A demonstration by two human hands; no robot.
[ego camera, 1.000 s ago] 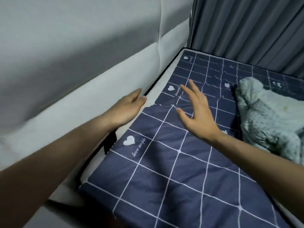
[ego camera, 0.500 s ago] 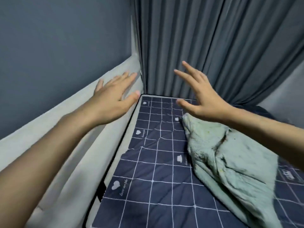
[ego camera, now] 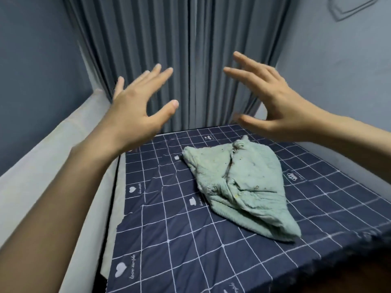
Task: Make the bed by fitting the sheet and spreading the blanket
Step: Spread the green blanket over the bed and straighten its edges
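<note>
A navy sheet [ego camera: 173, 233] with a white grid and small white prints covers the mattress. Along its left edge a strip of pale mattress [ego camera: 112, 212] shows. A crumpled pale green blanket [ego camera: 243, 185] lies bunched on the middle-right of the sheet. My left hand [ego camera: 135, 115] is raised above the bed's far left side, fingers spread, holding nothing. My right hand [ego camera: 273, 106] is raised at the same height above the blanket's far end, fingers spread and empty. Neither hand touches the bedding.
A padded white headboard [ego camera: 48, 178] runs along the left side of the bed. Grey curtains [ego camera: 190, 49] hang behind the far end. A blue-grey wall [ego camera: 338, 70] closes the right side. The bed's near right corner drops off into shadow.
The view has swung up and right from the left edge to the whole bed. Both hands have lifted off the sheet and now hover open in the air above it.
</note>
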